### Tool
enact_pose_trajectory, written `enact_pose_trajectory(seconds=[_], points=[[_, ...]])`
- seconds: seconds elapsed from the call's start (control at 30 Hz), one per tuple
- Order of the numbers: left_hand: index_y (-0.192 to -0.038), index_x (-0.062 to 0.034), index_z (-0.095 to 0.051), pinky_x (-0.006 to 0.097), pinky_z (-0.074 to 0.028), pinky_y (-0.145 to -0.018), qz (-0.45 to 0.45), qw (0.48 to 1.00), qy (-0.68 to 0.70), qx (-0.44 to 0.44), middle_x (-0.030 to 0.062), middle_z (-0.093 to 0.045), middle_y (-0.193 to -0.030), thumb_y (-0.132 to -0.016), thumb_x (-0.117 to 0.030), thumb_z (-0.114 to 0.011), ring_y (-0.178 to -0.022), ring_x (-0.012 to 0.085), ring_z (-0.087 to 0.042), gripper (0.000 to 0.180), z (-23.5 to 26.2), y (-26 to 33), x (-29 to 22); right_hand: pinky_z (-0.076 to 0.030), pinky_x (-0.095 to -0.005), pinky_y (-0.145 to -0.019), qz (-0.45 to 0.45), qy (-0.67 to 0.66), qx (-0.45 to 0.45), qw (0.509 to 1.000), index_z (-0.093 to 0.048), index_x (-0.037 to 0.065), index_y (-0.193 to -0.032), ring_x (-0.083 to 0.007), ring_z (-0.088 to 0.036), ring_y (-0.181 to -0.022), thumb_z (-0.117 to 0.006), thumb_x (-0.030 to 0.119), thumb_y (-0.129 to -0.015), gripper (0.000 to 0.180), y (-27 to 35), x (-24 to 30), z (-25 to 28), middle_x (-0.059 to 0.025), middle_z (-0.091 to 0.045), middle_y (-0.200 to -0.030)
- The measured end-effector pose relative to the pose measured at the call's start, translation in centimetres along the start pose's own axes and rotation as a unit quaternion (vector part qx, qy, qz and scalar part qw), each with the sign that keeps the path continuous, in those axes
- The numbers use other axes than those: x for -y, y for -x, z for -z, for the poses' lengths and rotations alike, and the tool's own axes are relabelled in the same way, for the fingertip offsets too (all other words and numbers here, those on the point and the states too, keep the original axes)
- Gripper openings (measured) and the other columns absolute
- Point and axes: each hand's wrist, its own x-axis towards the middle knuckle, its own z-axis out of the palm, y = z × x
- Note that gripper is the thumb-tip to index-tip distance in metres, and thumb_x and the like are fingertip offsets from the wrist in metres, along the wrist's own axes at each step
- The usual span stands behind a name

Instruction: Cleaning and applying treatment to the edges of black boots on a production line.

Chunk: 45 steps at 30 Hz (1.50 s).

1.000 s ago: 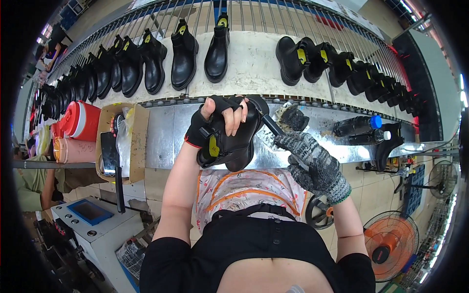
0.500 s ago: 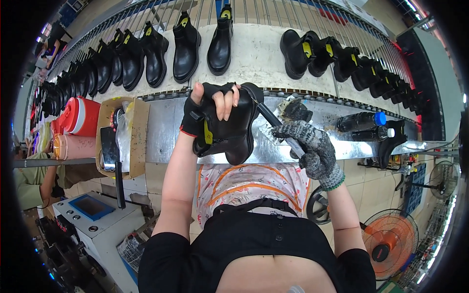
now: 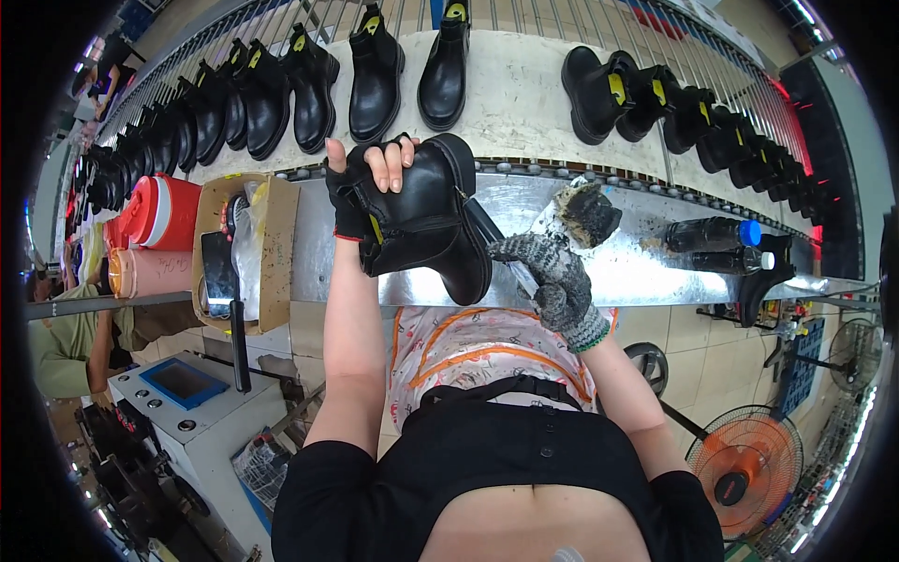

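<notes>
Black leather ankle boot (image 3: 426,225), shiny, with a side zip and a yellow tag, held up over the metal desk (image 3: 637,267). Left hand (image 3: 361,183), fingers wrapped round its top. Right hand (image 3: 552,272), in a grey knit glove, fingers closed on a brush (image 3: 524,248) touching the boot.

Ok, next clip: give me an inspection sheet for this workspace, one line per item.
Surface: metal bench, smeared, beside a conveyor carrying black boots.
Job's things: black boot held up; brush beside it.
Clutter: cardboard box, two bottles, red jug.
Hands: left hand, fingerless glove, grips the boot; right hand, knit glove, grips the brush handle.
Cables: nothing seen.
Surroundings: orange fan, machine with blue panel, another person's sleeve.
</notes>
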Motion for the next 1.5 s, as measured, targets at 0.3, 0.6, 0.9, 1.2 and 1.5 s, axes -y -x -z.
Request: enact_pose_trajectory(seconds=[0.3,0.6,0.9,1.2,1.5], points=[[-0.052,-0.0100,-0.047,0.034,-0.025,-0.101,-0.002,0.999,0.031,-0.028,0.0030,-0.046,-0.058,-0.094,-0.061,-0.012,-0.081,0.0195,-0.042,0.075,2.0,0.7,-0.2,-0.047,-0.0355,-0.085,-0.119,-0.099,0.076,0.985,-0.064,0.007,-0.109,-0.0269,-0.064,-0.095,-0.056,0.009,-0.078,0.033,1.1,-0.8,-0.1,-0.0120,-0.067,-0.102],[-0.057,-0.0055,-0.052,0.034,-0.027,-0.096,0.004,0.998,0.030,-0.051,0.0082,-0.052,-0.064,-0.094,-0.060,-0.012,-0.086,0.0215,-0.044,0.077,4.1,0.8,-0.1,-0.047,-0.0325,-0.086,-0.133,-0.123,0.121,0.976,-0.062,0.006,-0.111,-0.0246,-0.064,-0.095,-0.045,0.018,-0.088,0.031,2.9,-2.2,1.8,-0.0118,-0.067,-0.101],[-0.056,-0.0002,-0.056,0.032,-0.034,-0.088,0.045,0.975,-0.018,-0.215,0.0130,-0.054,-0.059,-0.092,-0.062,-0.018,-0.071,0.0244,-0.049,0.081,6.4,0.2,0.2,-0.051,-0.0255,-0.069,-0.189,-0.243,0.054,0.950,-0.060,0.002,-0.115,-0.0135,-0.064,-0.079,-0.045,0.029,-0.092,0.039,6.5,-4.5,0.4,-0.0116,-0.067,-0.100],[-0.080,-0.0015,-0.061,0.030,-0.047,-0.066,-0.019,0.864,-0.364,-0.348,0.0078,-0.062,-0.072,-0.087,-0.068,-0.035,-0.070,0.0177,-0.059,0.072,9.5,-0.4,5.3,-0.038,-0.0162,-0.041,-0.419,-0.625,-0.111,0.650,-0.052,-0.002,-0.120,-0.0067,-0.051,-0.049,-0.022,0.058,-0.094,0.072,8.4,-8.9,-2.2,-0.0188,-0.065,-0.099],[-0.096,-0.0048,-0.061,0.045,-0.046,-0.065,-0.046,0.658,-0.690,-0.297,0.0223,-0.063,-0.082,-0.090,-0.053,-0.042,-0.079,0.0414,-0.061,0.052,8.0,0.8,3.6,-0.037,-0.0149,-0.040,-0.422,-0.571,-0.181,0.681,-0.054,-0.002,-0.117,-0.0056,-0.046,-0.045,-0.025,0.061,-0.093,0.074,6.9,-4.2,0.6,-0.0198,-0.066,-0.093]])
